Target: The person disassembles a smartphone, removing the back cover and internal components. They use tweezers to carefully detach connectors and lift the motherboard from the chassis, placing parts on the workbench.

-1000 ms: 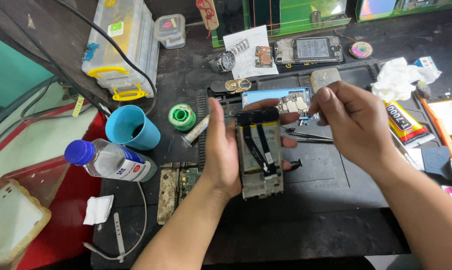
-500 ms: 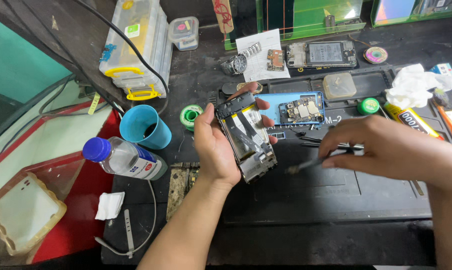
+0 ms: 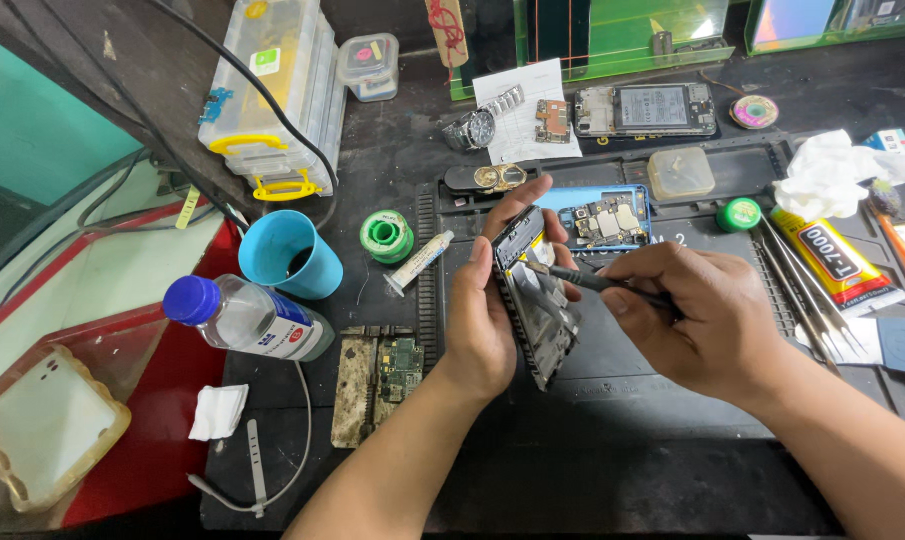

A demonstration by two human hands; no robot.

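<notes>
My left hand (image 3: 482,320) grips an opened phone body (image 3: 534,300), tilted on its edge above the black work mat (image 3: 612,400). My right hand (image 3: 707,320) pinches a thin dark tool (image 3: 582,279) whose tip touches the upper part of the phone's inside. Just behind the phone lies a blue phone shell with a circuit board (image 3: 604,215) in it.
A blue cup (image 3: 287,255), a plastic water bottle (image 3: 247,318), a green solder spool (image 3: 386,236) and a loose circuit board (image 3: 377,380) lie to the left. Tweezers (image 3: 807,290), a glue tube (image 3: 837,260) and crumpled tissue (image 3: 832,175) sit on the right. Clear parts boxes (image 3: 267,95) and another opened phone (image 3: 647,108) stand at the back.
My right hand moved away to the right, took up the thin tool and came back to the phone. My left hand turned the phone onto its edge.
</notes>
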